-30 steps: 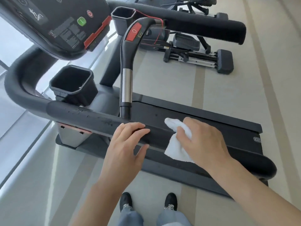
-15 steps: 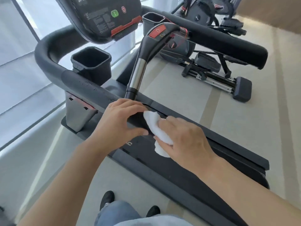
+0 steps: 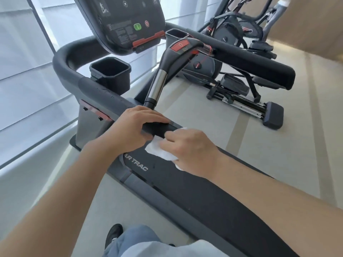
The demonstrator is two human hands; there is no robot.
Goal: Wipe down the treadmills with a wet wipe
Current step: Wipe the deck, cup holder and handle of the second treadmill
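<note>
1. Your left hand [image 3: 133,127] grips the near handrail [image 3: 104,95] of the treadmill [image 3: 213,197], fingers curled over the top of the bar and the thumb under it.
2. Your right hand [image 3: 187,147] sits just to the right of the left one, nearly touching it, and holds the white wipe [image 3: 157,149] against the rail's end, with its fingers bent over the cloth.
3. The wipe bunches under your right palm; a small corner shows above your right hand's knuckles, and a larger fold hangs out below your fingers, between your two hands.
4. Just beyond your left hand's knuckles a chrome-and-black grip post [image 3: 157,86] rises, leaning away to the right, with a red button at its top.
5. Up and to the left of your left hand a black cup holder [image 3: 109,75] stands behind the rail; water drops speckle the rail beside it.
6. Further up hangs the console [image 3: 122,21], with a green and a red button on its face.
7. Beyond your right hand the far handrail [image 3: 250,65] runs across, and behind it stands an elliptical [image 3: 232,84] on the floor [image 3: 287,154].
8. The belt runs below your right forearm; a shoe [image 3: 113,236] shows on the floor under your left forearm.
</note>
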